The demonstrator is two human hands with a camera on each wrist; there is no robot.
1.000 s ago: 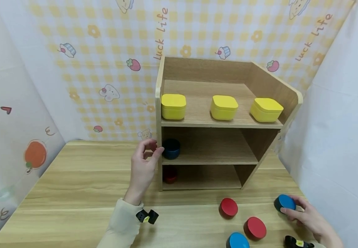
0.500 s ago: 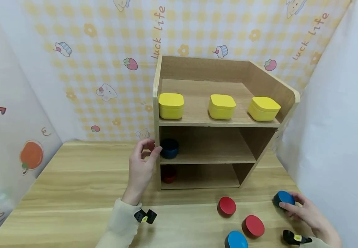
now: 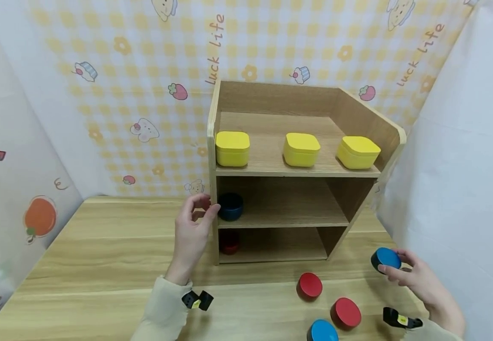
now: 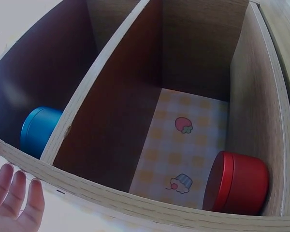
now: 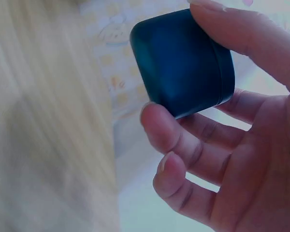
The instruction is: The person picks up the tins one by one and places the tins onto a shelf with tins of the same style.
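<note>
My right hand [image 3: 421, 277] pinches a round blue tin [image 3: 386, 259] between thumb and fingers, raised over the table at the right; its lid seam shows in the right wrist view, where the blue tin [image 5: 183, 63] is tilted. At the wooden shelf's left side panel [image 3: 213, 189], my left hand [image 3: 193, 232] stays with its thumb tip at the front edge and loosely bent fingers beside the outer face. In the left wrist view, its fingers [image 4: 14, 195] show next to that panel. Another blue tin [image 3: 231, 206] sits at the middle level's left end, and a red tin [image 3: 229, 242] below it.
Three yellow boxes [image 3: 301, 150] stand along the top level's front. On the table before the shelf lie two red tins [image 3: 309, 286] and a blue tin [image 3: 322, 330]. A white cloth wall [image 3: 447, 189] borders the right side.
My right hand has lifted the blue tin from the table and moved it slightly up and left. The left hand keeps its place at the shelf's side. The head view shifts a little.
</note>
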